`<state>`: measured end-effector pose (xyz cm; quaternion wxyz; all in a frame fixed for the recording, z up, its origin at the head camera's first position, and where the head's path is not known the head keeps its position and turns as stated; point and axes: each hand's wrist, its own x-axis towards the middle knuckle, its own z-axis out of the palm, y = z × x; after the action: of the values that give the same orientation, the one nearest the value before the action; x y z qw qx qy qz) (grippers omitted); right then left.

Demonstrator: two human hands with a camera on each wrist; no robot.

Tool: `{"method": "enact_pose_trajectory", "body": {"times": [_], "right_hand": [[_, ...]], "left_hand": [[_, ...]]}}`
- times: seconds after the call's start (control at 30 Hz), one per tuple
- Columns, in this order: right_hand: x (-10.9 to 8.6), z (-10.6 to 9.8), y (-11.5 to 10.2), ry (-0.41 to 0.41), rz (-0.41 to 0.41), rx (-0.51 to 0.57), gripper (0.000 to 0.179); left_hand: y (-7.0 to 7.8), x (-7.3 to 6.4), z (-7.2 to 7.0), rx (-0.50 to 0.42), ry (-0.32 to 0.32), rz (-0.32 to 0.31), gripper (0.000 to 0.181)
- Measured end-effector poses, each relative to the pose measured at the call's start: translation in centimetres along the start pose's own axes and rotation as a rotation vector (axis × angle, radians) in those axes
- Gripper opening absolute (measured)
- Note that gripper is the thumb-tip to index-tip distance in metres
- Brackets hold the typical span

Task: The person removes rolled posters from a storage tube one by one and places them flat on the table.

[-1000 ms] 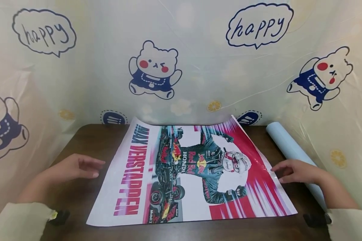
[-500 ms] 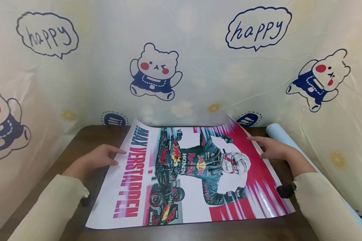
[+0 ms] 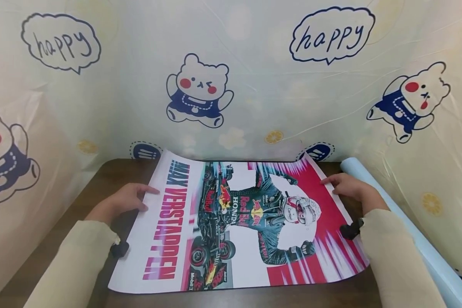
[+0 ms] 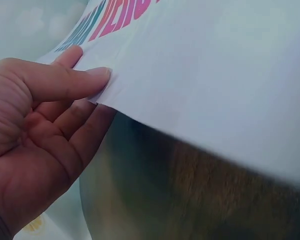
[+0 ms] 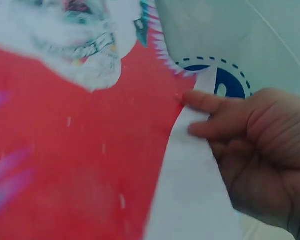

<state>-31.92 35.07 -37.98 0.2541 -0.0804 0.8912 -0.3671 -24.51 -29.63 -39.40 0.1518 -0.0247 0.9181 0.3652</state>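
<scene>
A glossy racing poster (image 3: 250, 222), printed with a driver, a race car and large lettering, lies sideways across the table with its far corners curling up. My left hand (image 3: 127, 199) pinches its left edge. In the left wrist view the thumb (image 4: 97, 80) presses on the white margin while other fingers sit beneath the raised edge. My right hand (image 3: 348, 187) grips the opposite edge. The right wrist view shows its index finger (image 5: 205, 101) and thumb on the printed face, and the remaining fingers partly hidden behind the white border.
A pale blue roll (image 3: 369, 175) lies along the table's right side, partly behind the right forearm. The dark brown table (image 3: 111, 175) meets a patterned curtain (image 3: 262, 85) of bears and "happy" bubbles at the back and sides.
Both hands have moved forward and inward from beside the poster and taken hold of its side edges. The poster's right side now bows upward more, and its left edge has lifted.
</scene>
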Motion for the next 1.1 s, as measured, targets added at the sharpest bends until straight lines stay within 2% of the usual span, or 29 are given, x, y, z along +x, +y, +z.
{"method": "enact_pose_trajectory", "body": {"times": [0.13,0.27,0.4,0.53,0.73,0.87,0.93,1.03,1.1], "right_hand": [[0.6,0.4,0.7,0.076,0.116,0.117,0.054],[0.8,1.0,1.7,0.164,0.127,0.176,0.047],[0.9,1.5,3.1,0.19,0.051,0.303,0.051],[0.6,1.9,4.8,0.153,-0.057,0.464,0.054],[0.5,2.2,6.9,0.067,-0.219,0.649,0.043],[0.5,2.2,7.5,0.029,-0.308,0.708,0.043],[0.5,2.0,7.5,0.023,-0.325,0.713,0.043],[0.5,1.9,7.4,0.015,-0.311,0.708,0.041],[0.4,1.8,7.4,-0.003,-0.293,0.702,0.041]], "left_hand": [[-0.3,0.2,0.3,-0.068,-0.003,-0.025,0.066],[-0.6,0.3,0.6,-0.126,-0.014,-0.051,0.067],[-1.4,0.1,0.6,-0.208,-0.032,-0.068,0.069],[-2.6,-0.3,0.4,-0.327,-0.054,-0.066,0.069],[-4.0,-0.7,0.2,-0.399,-0.064,0.026,0.07],[-4.5,-1.0,-0.1,-0.452,-0.079,0.081,0.066],[-4.6,-1.1,-0.3,-0.458,-0.077,0.097,0.065],[-4.7,-1.2,-0.3,-0.457,-0.08,0.078,0.067],[-4.5,-1.3,-0.3,-0.484,-0.105,0.061,0.069]]}}
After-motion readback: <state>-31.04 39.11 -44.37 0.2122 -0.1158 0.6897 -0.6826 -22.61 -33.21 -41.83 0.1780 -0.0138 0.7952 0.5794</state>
